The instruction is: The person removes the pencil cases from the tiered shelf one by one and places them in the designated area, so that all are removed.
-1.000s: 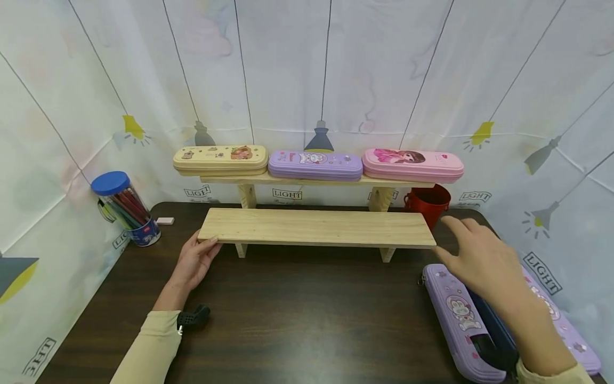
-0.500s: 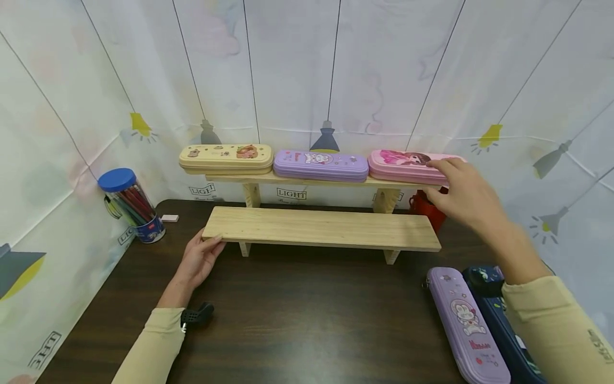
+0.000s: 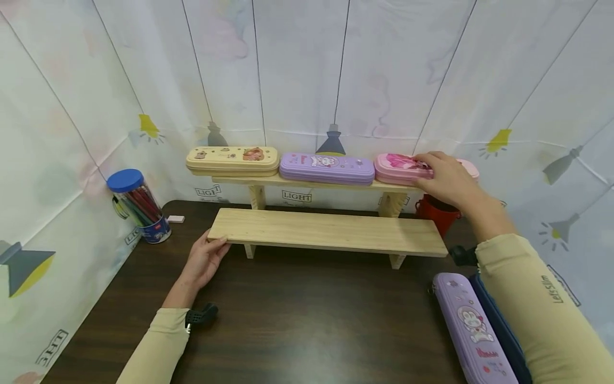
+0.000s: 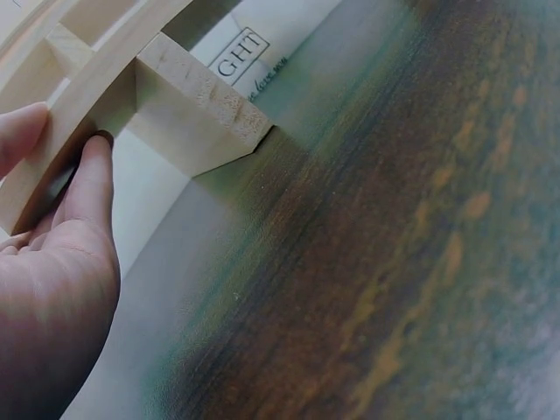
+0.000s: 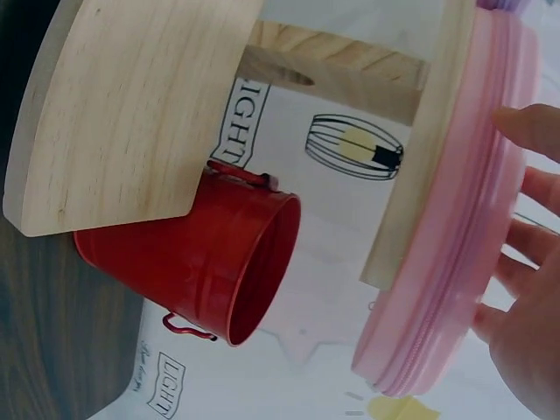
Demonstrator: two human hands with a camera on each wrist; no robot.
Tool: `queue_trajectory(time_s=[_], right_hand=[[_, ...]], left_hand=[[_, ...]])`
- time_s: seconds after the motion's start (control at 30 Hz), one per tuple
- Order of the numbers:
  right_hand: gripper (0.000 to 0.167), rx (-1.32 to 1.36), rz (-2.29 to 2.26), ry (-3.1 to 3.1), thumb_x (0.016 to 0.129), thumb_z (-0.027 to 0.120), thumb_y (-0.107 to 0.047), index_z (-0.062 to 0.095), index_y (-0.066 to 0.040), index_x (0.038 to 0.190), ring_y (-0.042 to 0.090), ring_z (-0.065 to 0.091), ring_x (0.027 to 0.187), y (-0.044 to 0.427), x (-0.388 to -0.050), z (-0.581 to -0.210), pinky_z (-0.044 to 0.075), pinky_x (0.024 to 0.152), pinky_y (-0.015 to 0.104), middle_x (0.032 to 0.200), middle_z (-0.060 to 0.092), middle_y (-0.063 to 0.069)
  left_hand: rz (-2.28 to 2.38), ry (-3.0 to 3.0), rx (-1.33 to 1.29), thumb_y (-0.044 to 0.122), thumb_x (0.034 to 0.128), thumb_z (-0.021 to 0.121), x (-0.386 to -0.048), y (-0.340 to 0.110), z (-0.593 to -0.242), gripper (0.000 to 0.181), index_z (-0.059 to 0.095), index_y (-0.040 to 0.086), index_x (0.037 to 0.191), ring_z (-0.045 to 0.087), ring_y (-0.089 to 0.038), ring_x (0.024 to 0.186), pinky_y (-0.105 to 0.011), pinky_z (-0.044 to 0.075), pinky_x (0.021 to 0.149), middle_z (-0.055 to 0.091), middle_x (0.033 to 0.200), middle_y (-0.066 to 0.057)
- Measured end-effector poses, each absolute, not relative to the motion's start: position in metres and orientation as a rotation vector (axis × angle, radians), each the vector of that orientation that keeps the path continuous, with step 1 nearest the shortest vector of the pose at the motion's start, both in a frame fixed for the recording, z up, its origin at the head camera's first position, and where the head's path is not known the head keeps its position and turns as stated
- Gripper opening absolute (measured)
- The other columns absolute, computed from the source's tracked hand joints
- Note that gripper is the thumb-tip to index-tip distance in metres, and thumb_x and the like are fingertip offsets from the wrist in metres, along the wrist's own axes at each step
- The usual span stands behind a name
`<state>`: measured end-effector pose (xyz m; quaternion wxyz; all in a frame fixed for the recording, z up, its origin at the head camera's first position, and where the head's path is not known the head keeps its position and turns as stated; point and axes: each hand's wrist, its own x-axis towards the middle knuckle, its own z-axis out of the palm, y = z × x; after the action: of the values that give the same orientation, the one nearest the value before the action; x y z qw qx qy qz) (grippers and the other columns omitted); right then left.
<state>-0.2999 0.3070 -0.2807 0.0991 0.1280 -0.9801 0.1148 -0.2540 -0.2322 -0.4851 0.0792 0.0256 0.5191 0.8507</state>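
Observation:
My left hand (image 3: 206, 261) pinches the front left corner of the lower board of a two-tier wooden shelf (image 3: 331, 232); the left wrist view has that left hand (image 4: 61, 271) with fingers above and below the board. At the right end of the upper board, my right hand (image 3: 448, 178) lies over a pink pencil case (image 3: 395, 169), fingers over its lid and thumb in front. Up close in the right wrist view, fingertips touch the pink pencil case (image 5: 446, 227). To its left on the same board sit a purple pencil case (image 3: 326, 169) and a cream pencil case (image 3: 232, 161).
A red bucket (image 3: 436, 216) stands behind the lower board's right end. On the dark table (image 3: 307, 320), a purple pencil case (image 3: 472, 325) and a dark blue case (image 3: 501, 330) lie at right. A pen jar (image 3: 139, 205) with blue lid and an eraser (image 3: 176, 218) are at left.
My right hand has risen from beside the lower board's right end to the pink pencil case and moved further over it. My left hand stays at the shelf corner. The view shifts slightly.

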Motion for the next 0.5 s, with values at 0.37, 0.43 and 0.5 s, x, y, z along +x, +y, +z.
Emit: queue_trajectory(time_s=[0.37, 0.43, 0.5], right_hand=[[0.070, 0.343, 0.207, -2.948, 0.085, 0.059, -0.019, 0.038, -0.009, 0.151, 0.053, 0.032, 0.133, 0.3059, -0.3080, -0.2819, 0.030, 0.108, 0.073, 0.150, 0.037, 0.029], [0.075, 0.348, 0.195, -2.960, 0.081, 0.060, -0.017, 0.038, -0.009, 0.152, 0.054, 0.032, 0.132, 0.3050, -0.3072, -0.2807, 0.032, 0.106, 0.074, 0.149, 0.037, 0.029], [0.077, 0.360, 0.176, -2.973, 0.078, 0.061, -0.016, 0.038, -0.009, 0.152, 0.053, 0.032, 0.130, 0.3042, -0.3063, -0.2788, 0.035, 0.102, 0.074, 0.147, 0.038, 0.028]], left_hand=[[2.560, 1.550, 0.091, 0.004, 0.1021, 0.052, -0.2544, -0.2312, -0.4856, 0.073, 0.009, 0.012, 0.160, 0.044, -0.013, 0.140, -0.021, 0.044, 0.111, 0.016, 0.164, -0.015], [2.557, 1.554, 0.086, 0.004, 0.1020, 0.052, -0.2544, -0.2313, -0.4854, 0.073, 0.009, 0.012, 0.161, 0.044, -0.013, 0.140, -0.020, 0.045, 0.110, 0.016, 0.164, -0.015], [2.564, 1.551, 0.077, 0.004, 0.1017, 0.052, -0.2542, -0.2313, -0.4852, 0.073, 0.010, 0.012, 0.160, 0.042, -0.014, 0.141, -0.020, 0.045, 0.110, 0.017, 0.164, -0.015]])
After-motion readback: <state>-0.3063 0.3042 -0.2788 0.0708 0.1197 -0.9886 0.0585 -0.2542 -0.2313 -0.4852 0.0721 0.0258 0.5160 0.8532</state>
